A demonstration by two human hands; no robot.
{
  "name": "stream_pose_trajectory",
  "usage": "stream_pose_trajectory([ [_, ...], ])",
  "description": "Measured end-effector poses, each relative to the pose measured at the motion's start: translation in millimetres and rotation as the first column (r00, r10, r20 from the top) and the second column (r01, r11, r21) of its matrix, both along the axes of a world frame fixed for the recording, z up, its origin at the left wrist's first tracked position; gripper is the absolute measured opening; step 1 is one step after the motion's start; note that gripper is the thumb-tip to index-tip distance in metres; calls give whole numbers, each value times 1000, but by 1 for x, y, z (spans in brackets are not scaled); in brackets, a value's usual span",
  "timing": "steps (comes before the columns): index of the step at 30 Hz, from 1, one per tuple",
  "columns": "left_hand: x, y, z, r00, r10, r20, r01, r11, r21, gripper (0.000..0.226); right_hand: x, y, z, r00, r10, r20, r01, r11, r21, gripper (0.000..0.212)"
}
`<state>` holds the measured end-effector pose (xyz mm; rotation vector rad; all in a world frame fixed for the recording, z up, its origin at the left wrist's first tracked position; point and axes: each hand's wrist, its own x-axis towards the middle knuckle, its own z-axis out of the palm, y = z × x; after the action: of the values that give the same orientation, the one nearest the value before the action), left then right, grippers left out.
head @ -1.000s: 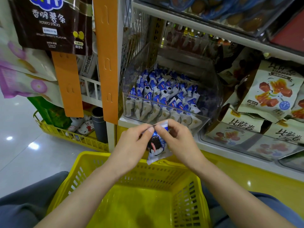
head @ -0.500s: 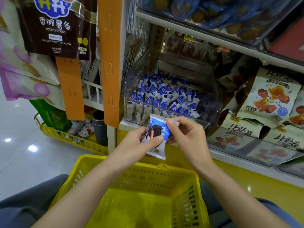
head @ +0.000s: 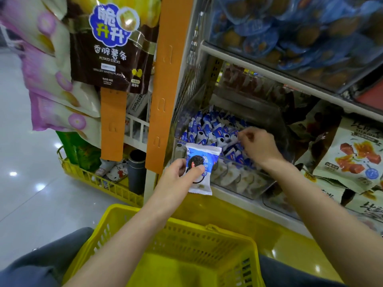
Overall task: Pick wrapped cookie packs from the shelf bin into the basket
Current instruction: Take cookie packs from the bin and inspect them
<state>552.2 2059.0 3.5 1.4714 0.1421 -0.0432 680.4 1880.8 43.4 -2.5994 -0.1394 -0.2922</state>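
My left hand holds a blue-and-white wrapped cookie pack upright, in front of the clear shelf bin and above the yellow basket. The bin is piled with several more blue-and-white cookie packs. My right hand reaches into the bin over the pile, fingers curled and pinched at the packs; whether it grips one is hidden. The basket sits below on my lap, its inside bare where visible.
An orange shelf post stands left of the bin. Hanging potato-stick bags are further left. White snack bags fill the shelf to the right. A shelf of blue-topped cups is above. A low yellow rack stands on the floor.
My right hand let go of the pack and moved up and right into the bin. My left hand kept the pack and turned it upright. The view shifted closer to the shelf.
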Motion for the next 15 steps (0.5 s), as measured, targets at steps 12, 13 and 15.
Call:
stream_pose_trajectory([
  [12,6,7,5,1000,24,8,-23,996,-87,11,37,-3,-9,904,-208,-372,82,941,-328,45],
  [13,6,8,5,1000,24,3,-23,996,-92,11,38,-3,-10,906,-211,-366,100,949,-298,43],
  [15,6,8,4,1000,21,-20,-23,994,-108,10,39,-3,-9,916,-213,-340,140,964,-226,31],
])
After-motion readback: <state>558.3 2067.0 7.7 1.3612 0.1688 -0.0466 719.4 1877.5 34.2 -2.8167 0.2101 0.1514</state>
